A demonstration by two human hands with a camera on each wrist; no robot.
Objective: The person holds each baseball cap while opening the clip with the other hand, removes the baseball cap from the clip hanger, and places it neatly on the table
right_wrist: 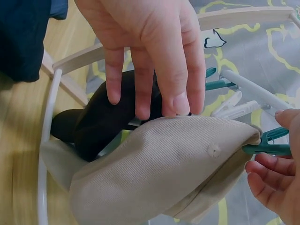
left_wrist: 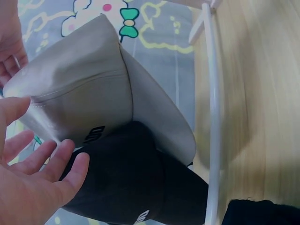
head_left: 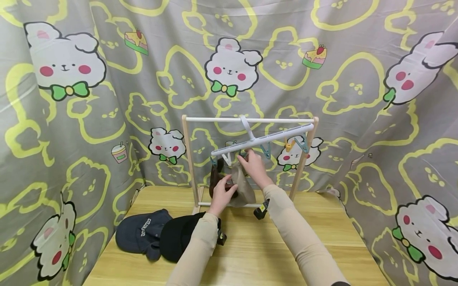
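A beige cap (head_left: 245, 187) hangs beneath the white clip hanger (head_left: 266, 138), its edge at a green clothespin (right_wrist: 263, 149). My right hand (head_left: 256, 168) pinches that clothespin between thumb and fingers. With its fingers extended, my left hand (head_left: 221, 195) is at the side of the beige cap; in the right wrist view its fingertips (right_wrist: 179, 104) are right at the cap's upper edge. A dark cap (left_wrist: 119, 176) hangs beside the beige one, below a teal clothespin (head_left: 214, 161) at the hanger's left end.
The hanger, tilted up to the right, hooks over the top bar (head_left: 214, 119) of a wooden rack. More clothespins (head_left: 266, 151) hang along it. On the table (head_left: 250, 254), a navy cap (head_left: 134, 234) and a black cap (head_left: 177, 236) lie at front left. Patterned curtains surround it.
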